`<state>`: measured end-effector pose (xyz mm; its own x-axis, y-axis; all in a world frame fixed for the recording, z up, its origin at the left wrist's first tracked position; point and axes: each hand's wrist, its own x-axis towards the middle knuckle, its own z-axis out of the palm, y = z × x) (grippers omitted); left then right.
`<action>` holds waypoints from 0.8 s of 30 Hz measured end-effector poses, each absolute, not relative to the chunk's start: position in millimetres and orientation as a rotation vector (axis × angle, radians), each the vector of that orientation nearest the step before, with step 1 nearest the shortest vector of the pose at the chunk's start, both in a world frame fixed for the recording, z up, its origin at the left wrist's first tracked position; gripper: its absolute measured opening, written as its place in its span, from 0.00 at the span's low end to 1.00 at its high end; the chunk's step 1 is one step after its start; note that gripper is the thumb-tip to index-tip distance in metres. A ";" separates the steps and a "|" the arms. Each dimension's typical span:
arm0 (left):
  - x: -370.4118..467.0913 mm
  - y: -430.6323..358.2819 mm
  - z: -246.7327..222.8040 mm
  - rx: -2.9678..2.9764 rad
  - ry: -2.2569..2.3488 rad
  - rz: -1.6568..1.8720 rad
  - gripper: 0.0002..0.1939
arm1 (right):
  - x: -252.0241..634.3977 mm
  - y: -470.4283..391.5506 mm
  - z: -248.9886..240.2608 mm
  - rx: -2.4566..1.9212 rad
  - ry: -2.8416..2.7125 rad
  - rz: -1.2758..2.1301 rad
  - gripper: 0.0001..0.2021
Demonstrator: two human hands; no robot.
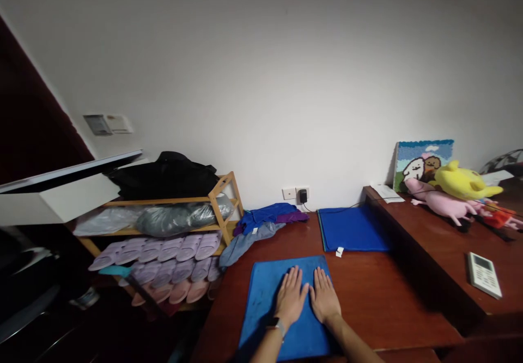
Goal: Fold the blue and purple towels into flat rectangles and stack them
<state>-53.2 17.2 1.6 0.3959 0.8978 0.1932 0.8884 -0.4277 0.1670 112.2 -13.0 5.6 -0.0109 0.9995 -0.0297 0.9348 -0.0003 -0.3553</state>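
A light blue cloth (261, 303) is spread out on the reddish-brown table (379, 297). My left hand (291, 297) lies palm down on it, fingers extended, with a watch on the wrist. Beside it, my right hand (324, 296) also rests flat on the cloth near its right edge, fingers stretched forward. The two thumbs are close to each other. Neither hand holds anything. Behind and to the right, a darker blue folded cloth (353, 229) with a white tag lies against the wall.
Crumpled blue and purple cloths (265, 218) lie at the table's back left. A wooden rack (223, 210) holds slippers and bags on the left. On the raised surface at right are plush toys (445, 205) and a white remote (484, 274).
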 end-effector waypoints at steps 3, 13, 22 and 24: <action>-29.1 -1.9 -6.5 2.575 1.596 0.338 0.33 | 113.5 -13.9 5.7 -2.010 -2.057 0.403 0.34; -168.8 -15.6 -10.5 2.295 2.119 0.254 0.39 | 110.0 -13.4 5.8 -2.073 -2.029 0.403 0.35; -169.6 -20.3 -10.4 2.306 2.148 0.299 0.38 | 107.2 -40.0 -4.3 -2.051 -2.013 0.317 0.36; -169.9 -20.1 -11.6 2.310 2.150 0.311 0.38 | 108.7 -54.5 -14.0 -2.024 -2.002 0.312 0.37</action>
